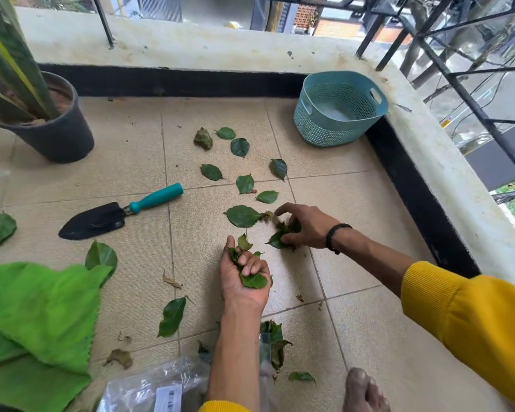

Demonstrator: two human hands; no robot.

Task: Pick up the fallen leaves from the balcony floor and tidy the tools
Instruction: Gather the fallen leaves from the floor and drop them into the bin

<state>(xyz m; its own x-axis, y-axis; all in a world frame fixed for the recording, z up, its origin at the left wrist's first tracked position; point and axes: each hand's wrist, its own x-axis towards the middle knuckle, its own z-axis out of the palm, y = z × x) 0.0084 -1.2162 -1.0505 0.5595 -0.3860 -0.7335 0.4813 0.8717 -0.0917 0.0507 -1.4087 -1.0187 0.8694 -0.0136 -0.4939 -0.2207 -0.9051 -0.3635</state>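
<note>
From the head camera, the person crouches over a tiled balcony floor (369,337) strewn with fallen leaves. The left hand (244,278) is turned palm up, its fingers curled round a bunch of gathered leaves (252,279). The right hand (304,226), further off and just to the right, has its fingers bent down onto a small clump of leaves (280,237) on the tile, pinching them up. A large leaf (242,216) lies just left of that hand, and more loose leaves (240,147) trail toward the far teal basket (339,110) in the corner. To the left lies a trowel (119,212) with a teal handle, untouched, beyond a green cloth (33,316). A clear plastic bag (161,385) sits nearest the person.

The leaf-gathering step seems well under way but far from done; the tools are not yet tidied. The next move likely calls for lifting the pinched clump into the full left hand, or emptying both handfuls into a container.
</note>
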